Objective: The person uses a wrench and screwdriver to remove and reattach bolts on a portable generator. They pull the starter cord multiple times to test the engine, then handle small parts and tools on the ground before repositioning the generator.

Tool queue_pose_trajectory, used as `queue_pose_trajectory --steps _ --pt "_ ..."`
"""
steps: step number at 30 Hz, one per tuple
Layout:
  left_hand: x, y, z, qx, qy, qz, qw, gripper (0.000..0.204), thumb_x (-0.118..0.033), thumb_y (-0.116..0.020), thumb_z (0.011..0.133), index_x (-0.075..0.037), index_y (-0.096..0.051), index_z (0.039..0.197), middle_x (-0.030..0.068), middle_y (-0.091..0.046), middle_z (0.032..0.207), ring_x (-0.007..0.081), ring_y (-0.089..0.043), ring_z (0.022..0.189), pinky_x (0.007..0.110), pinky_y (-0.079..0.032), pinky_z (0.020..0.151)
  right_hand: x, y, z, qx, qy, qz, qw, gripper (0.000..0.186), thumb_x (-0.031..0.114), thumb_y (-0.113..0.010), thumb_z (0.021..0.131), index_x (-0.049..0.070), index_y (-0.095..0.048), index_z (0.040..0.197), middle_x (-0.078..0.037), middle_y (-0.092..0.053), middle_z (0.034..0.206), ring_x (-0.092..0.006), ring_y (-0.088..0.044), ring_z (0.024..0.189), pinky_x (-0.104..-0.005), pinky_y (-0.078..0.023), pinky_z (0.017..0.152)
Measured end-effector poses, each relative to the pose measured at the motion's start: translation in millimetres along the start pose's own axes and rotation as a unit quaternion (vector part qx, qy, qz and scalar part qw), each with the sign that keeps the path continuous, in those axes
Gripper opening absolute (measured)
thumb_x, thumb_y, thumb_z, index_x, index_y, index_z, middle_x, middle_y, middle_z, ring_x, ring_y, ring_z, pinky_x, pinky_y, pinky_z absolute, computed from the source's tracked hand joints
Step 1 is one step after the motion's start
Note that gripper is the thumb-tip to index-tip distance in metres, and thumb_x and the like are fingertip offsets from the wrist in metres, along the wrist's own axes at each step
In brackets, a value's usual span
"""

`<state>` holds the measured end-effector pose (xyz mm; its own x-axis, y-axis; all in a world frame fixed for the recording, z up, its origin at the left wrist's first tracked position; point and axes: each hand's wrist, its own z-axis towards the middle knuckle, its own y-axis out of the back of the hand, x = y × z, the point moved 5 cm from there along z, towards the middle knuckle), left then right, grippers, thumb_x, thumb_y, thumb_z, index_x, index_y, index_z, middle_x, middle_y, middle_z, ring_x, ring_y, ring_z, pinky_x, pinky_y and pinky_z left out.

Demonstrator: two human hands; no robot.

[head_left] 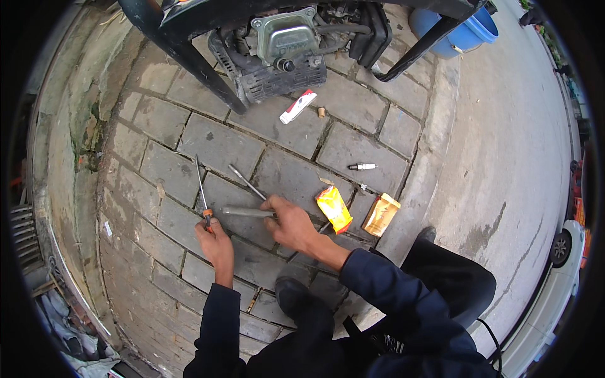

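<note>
My left hand [214,246] is closed on a screwdriver [206,214] with an orange-and-black handle and long thin shaft. My right hand [290,227] is closed on a grey metal tube [246,211], lying horizontally. A thin metal rod [246,179] extends up-left beside that hand; whether it is held I cannot tell. Right of it lie a yellow packet [334,208], a tan cardboard box [380,214] and a spark plug [363,167]. Farther up are a white-and-red carton [297,106] and a small cork-coloured piece [321,112].
An engine [287,38] in a black frame [208,72] stands at the top, with a blue bucket [466,38] beside it. The paving ends at a kerb [435,151] on the right, along a road with a white car [561,277]. A low concrete edge [82,176] runs on the left.
</note>
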<state>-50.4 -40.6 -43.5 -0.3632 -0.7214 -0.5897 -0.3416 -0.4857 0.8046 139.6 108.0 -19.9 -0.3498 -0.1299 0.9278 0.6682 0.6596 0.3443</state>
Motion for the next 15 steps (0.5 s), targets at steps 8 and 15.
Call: queue_pose_trajectory --steps 8,15 --pt "-6 -6 0 -0.015 -0.040 0.029 0.999 0.037 -0.011 -0.064 0.094 0.007 -0.051 0.124 0.0239 -0.051 0.118 0.0386 -0.057 0.108 0.045 -0.047 0.092 29 23 1 -0.017 0.141 -0.169 0.975 0.019 0.011 -0.070 0.085 0.005 -0.063 0.102 -0.016 -0.061 0.092 -0.0367 -0.059 0.090 -0.0471 -0.049 0.077" --pt "7 -9 8 -0.008 -0.024 -0.027 0.999 0.036 -0.008 -0.062 0.094 0.007 -0.052 0.125 0.0201 -0.050 0.116 0.0313 -0.056 0.101 0.041 -0.048 0.089 87 193 78 -0.312 0.184 -0.088 0.928 0.011 0.009 -0.070 0.088 0.001 -0.067 0.095 -0.016 -0.066 0.085 -0.0345 -0.063 0.082 -0.0442 -0.051 0.073"
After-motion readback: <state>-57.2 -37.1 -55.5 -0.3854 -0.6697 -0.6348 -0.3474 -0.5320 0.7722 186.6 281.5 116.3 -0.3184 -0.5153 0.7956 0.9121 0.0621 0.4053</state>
